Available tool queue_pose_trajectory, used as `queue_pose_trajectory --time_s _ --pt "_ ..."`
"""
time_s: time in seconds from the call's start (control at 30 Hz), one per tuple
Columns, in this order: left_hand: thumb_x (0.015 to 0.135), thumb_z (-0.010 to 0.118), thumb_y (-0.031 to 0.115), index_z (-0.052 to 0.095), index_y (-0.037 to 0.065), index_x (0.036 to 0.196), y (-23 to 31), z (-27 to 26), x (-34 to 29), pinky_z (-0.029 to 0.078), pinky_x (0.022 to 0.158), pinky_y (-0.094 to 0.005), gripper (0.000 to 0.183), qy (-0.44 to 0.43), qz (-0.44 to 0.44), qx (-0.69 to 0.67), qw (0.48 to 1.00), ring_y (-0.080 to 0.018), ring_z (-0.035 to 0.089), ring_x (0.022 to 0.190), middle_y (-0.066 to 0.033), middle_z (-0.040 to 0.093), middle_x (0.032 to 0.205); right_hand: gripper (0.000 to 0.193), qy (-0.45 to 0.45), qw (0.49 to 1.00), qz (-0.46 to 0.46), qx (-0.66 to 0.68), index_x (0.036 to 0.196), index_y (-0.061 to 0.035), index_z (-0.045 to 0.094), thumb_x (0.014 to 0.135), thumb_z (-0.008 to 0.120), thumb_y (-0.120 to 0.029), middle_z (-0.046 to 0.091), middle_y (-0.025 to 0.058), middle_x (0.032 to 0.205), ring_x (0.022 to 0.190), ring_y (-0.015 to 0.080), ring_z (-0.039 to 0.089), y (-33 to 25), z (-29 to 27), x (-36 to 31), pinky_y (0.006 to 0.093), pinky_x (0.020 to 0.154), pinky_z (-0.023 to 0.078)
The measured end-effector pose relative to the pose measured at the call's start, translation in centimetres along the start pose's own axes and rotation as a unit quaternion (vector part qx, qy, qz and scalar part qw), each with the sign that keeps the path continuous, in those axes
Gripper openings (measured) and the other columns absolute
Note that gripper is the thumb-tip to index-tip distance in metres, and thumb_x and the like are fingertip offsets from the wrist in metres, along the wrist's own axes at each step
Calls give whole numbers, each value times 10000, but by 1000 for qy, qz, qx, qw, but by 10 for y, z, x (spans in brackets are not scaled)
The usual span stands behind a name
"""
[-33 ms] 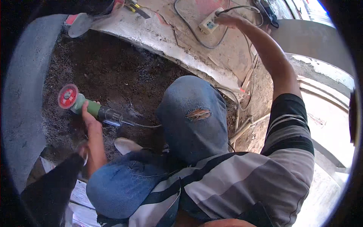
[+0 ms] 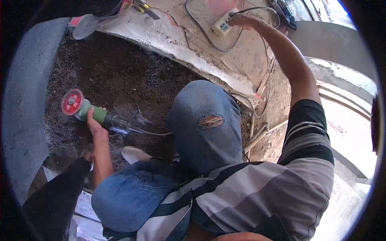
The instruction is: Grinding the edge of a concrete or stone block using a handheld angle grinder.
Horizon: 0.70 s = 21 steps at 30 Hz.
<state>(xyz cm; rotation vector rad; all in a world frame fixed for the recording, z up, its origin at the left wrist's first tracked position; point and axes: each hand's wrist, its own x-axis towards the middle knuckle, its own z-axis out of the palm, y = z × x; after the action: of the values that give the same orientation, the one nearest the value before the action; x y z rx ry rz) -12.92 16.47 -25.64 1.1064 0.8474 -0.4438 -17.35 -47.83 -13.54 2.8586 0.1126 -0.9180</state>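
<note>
Head view: next to the earlier frame little has shifted; beyond the left hand (image 2: pixel 95 126), on its near side, another person's dark-clothed limb (image 2: pixel 60 197) has its end slightly farther forward, and the dark sleeve (image 2: pixel 72 10) far ahead of that hand reaches a little lower, while both of the wearer's hands keep their places. The left hand is closed around the green body of an angle grinder (image 2: pixel 100 116), thumb laid along its upper side; the clear-rimmed red disc (image 2: pixel 72 103) sits just ahead and to the left of the fingers, face up, and the cord (image 2: pixel 155 133) runs off to the hand's right. Dark, gritty ground (image 2: pixel 120 76) lies around this hand. Well apart, forward and to the right, the right hand (image 2: pixel 246 21) has its fingers bent at a dark plug (image 2: pixel 232 14) on the pale power strip (image 2: pixel 220 28); whether they grip it or merely touch it cannot be told. The strip lies just left of those fingers, a grey cable (image 2: pixel 200 29) looping beyond it. Farther left of the right hand is a yellow-handled bladed tool (image 2: pixel 151 14); nearer the wearer, between both hands, rises a torn denim knee (image 2: pixel 205 104).
</note>
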Motion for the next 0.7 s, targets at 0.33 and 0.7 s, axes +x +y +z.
queue_pose_trajectory --time_s 0.33,0.7 --pt "759 676 285 537 27 1004 -2 -3 4 527 768 -390 383 -16 13 3 1000 -283 606 807 -117 586 899 196 71 996 33 -38 923 -59 596 812 605 -220 630 161 794 777 330 643 13 12 0 430 655 480" --pt "772 648 267 558 36 919 0 3 0 521 760 -402 288 31 18 15 999 -287 616 769 -114 614 827 127 50 964 -70 -251 853 -63 649 736 643 -111 657 127 777 768 293 665 -10 -4 11 415 601 522"
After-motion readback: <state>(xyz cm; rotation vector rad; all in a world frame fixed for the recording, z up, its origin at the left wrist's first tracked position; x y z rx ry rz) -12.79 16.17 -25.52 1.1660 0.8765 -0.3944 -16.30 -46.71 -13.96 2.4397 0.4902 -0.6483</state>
